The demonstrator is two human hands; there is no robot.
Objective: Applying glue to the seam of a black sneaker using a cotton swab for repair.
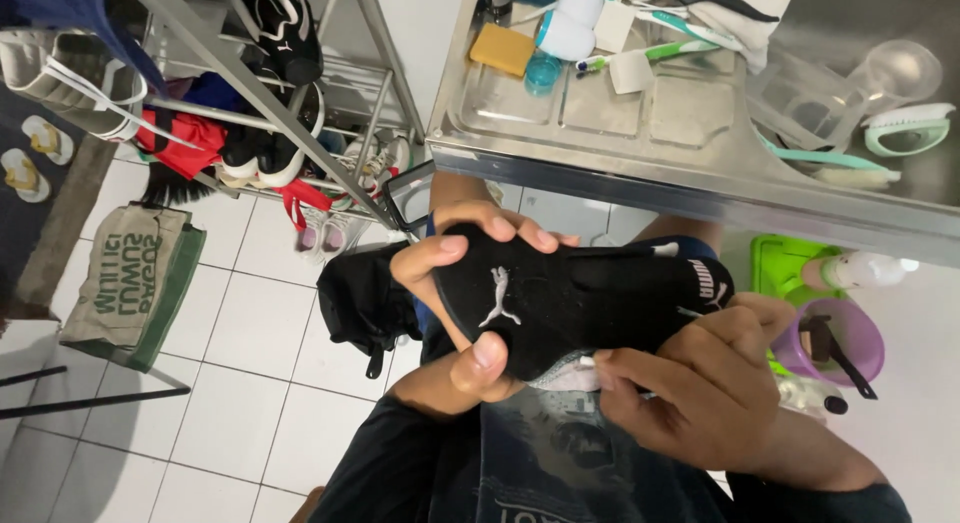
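Left hand (455,293) clamps black suede shoe (570,298) by the toe, fingers wrapped. Right hand (700,383) pinches its pale edge at 5 o'clock. Steel table (690,178) at 12.

A stainless steel counter (700,188) runs across the top right. On it lie a yellow rectangular sponge (502,49), a green-handled toothbrush (660,51) and a clear plastic cup (895,75). A purple plastic cup (835,333) stands below the counter. At left, a metal shoe rack (300,113) stands on white floor tiles (250,323), near a grey-green tote bag (135,278).
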